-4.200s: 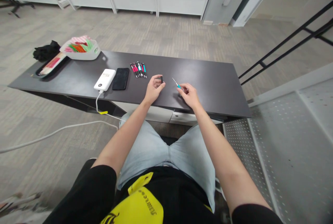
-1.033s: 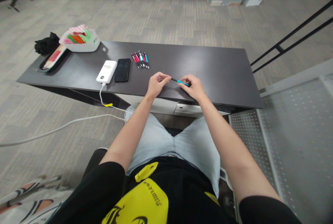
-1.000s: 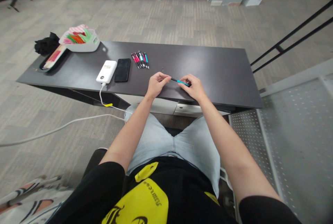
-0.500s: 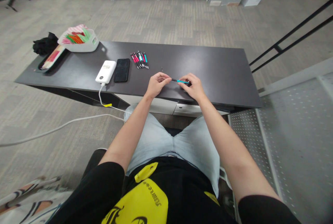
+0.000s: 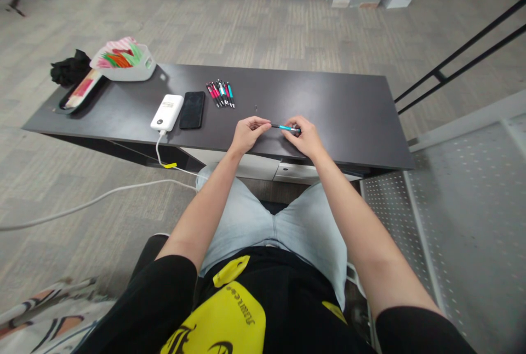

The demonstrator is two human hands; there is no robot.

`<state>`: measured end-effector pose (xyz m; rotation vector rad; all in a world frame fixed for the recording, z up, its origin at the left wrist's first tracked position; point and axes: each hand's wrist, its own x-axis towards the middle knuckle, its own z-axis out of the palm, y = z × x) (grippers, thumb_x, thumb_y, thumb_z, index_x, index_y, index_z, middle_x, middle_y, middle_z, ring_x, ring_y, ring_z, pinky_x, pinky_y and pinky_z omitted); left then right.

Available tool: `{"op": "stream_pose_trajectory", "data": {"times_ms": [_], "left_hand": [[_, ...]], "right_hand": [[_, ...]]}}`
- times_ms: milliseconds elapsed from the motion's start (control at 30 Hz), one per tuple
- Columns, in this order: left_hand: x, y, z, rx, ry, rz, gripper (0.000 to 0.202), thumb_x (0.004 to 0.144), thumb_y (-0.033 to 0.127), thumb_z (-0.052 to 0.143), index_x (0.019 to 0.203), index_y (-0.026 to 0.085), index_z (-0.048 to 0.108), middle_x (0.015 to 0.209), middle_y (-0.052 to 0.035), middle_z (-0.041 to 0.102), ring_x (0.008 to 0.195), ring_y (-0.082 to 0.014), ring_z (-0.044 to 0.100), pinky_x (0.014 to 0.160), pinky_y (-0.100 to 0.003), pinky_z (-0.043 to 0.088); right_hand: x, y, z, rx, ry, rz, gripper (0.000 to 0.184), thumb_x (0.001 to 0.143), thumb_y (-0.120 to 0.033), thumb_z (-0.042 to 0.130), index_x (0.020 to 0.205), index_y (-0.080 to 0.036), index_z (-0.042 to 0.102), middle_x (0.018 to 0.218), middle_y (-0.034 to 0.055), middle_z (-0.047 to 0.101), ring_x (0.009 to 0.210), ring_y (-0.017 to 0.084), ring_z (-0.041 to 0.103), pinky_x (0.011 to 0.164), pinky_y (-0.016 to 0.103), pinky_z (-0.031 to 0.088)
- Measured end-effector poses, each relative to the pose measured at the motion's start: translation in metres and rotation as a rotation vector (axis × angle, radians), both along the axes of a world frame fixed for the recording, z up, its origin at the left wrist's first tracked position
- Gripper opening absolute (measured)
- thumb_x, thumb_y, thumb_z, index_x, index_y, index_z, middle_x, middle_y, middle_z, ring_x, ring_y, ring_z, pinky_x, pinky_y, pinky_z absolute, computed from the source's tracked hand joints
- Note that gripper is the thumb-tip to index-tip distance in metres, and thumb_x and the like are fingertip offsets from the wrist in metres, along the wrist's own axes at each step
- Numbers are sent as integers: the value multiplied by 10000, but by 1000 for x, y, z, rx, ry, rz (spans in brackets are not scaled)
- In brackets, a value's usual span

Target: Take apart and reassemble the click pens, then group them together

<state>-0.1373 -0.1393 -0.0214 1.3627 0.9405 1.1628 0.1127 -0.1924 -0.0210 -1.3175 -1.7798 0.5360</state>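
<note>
A thin pen with a teal barrel and a black front end (image 5: 283,127) is held level just above the dark table (image 5: 337,107). My left hand (image 5: 246,133) pinches its black end between thumb and fingers. My right hand (image 5: 304,136) is closed on the teal end. A tiny dark piece (image 5: 256,107) lies on the table a little beyond my left hand. Several red, black and teal pens (image 5: 221,94) lie bunched further back to the left.
A black phone (image 5: 192,109) and a white power bank (image 5: 166,112) with a cable lie left of the pens. A white basket of coloured items (image 5: 123,61), a dark tray (image 5: 78,92) and a black cloth (image 5: 68,67) sit at the table's far left end. Black railing bars cross at right.
Four seconds ago the hands were apart, left with a small black piece, right with the teal part. Now both hold one joined pen, which has levelled slightly in the last second.
</note>
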Motion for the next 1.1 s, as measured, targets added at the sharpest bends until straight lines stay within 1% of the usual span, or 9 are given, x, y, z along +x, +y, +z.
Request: {"op": "stream_pose_trajectory", "data": {"times_ms": [200,300,367,500,667,800,867,967,1100], "left_hand": [[-1,1,-1,-7,-1,-5,384,725,497,1105,899,211,917,940,-102,920,870,-238,827,865,-377,664],[0,1,-2,1,1,-7,398,725,516,1107,897,213,914,935,-100,918,863,-240,824,863,-385,666],[0,1,-2,3,1,-3,401,718,525,1103,895,218,915,926,-96,915,848,-238,814,855,-390,663],[0,2,-4,5,4,-3,414,703,552,1094,892,228,920,924,-96,915,842,-239,806,850,-394,658],[0,2,-5,19,4,-7,422,700,573,1085,900,234,933,925,-92,924,835,-236,797,842,-387,650],[0,2,-5,12,18,1,361,731,511,1080,895,229,924,925,-91,919,847,-236,806,848,-383,663],[0,1,-4,18,15,-3,316,762,470,1070,900,227,924,929,-94,916,853,-238,813,857,-383,666],[0,0,-2,26,25,-4,248,805,412,1050,914,226,926,931,-94,912,861,-242,817,863,-388,664],[1,-1,1,8,50,4,184,829,340,1036,905,224,916,935,-91,910,871,-248,823,882,-399,669]], "right_hand": [[0,2,1,-26,-25,-7,311,1143,-541,733,998,-291,848,1053,114,836,1001,332,740,1012,510,623],[-1,1,2,-43,-15,-21,258,1081,-548,826,1091,-291,850,1064,99,831,960,315,718,946,485,629],[-1,1,2,-42,-14,-9,270,1057,-558,854,1081,-290,842,1062,97,830,953,309,710,940,479,630],[-1,1,2,-48,-20,2,399,1152,-617,703,961,-291,833,1030,117,828,1001,334,734,1025,514,622],[0,2,0,-36,-20,-12,393,1067,-685,814,1115,-296,834,1058,95,833,974,320,724,997,494,629],[1,3,-2,-39,-46,35,429,1167,-638,642,978,-293,814,1042,116,840,1006,328,752,1022,497,619],[1,3,-1,-48,-43,18,391,1164,-614,659,1005,-293,816,1055,114,847,1004,331,762,1010,498,621],[-1,1,2,-56,-46,-6,321,1092,-616,803,1078,-296,825,1092,103,854,1012,327,765,992,484,636],[-2,-1,5,-100,-83,8,410,1180,-607,665,947,-298,801,1024,104,849,1013,330,770,1023,490,630]]}}
